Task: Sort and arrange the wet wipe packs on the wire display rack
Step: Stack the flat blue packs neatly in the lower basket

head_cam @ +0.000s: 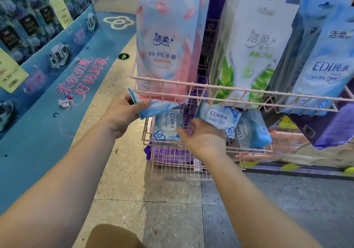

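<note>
Left hand (pixel 125 111) at centre-left of the frame, thumb and fingers pinched on a blue wipe pack (pixel 153 107) — long axis running left to right, tilted, tucked under the front rail of the pink wire rack (pixel 239 91). Just below, an upright EDI pack (pixel 167 126) standing in the lower basket, print running vertically. Right hand (pixel 201 134) at centre, fingers loosely curled beneath a second EDI pack (pixel 219 117) — label up, long axis sloping down to the right. Hands apart.
</note>
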`<action>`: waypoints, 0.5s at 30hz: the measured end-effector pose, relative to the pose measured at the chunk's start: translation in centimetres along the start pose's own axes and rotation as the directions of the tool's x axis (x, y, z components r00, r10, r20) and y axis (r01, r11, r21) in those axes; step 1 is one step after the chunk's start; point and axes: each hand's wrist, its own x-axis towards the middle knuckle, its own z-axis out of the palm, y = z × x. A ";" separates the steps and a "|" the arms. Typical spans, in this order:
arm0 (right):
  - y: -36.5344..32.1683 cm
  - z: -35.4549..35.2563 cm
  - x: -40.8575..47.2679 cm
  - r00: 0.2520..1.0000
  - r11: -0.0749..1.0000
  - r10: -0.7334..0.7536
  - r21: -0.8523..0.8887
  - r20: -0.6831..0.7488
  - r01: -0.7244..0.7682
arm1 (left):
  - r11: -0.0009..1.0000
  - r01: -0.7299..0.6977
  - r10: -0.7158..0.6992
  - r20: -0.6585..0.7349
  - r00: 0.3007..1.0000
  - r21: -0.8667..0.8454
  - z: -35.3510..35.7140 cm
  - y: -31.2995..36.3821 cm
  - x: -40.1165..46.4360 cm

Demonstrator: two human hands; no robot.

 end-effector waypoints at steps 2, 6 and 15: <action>-1.9 0.9 1.1 0.994 0.998 0.059 -0.041 0.091 -0.056 | 1.000 -0.004 0.004 0.005 1.000 0.004 0.1 -0.1 0.2; -4.3 2.7 2.1 0.985 0.996 0.078 0.033 0.154 -0.084 | 1.000 -0.001 0.001 0.001 1.000 0.000 0.4 -0.3 0.3; 0.6 1.1 3.8 0.992 0.846 -0.104 0.531 0.069 0.052 | 0.997 -0.076 0.073 -0.093 0.993 -0.033 1.2 -0.3 -0.3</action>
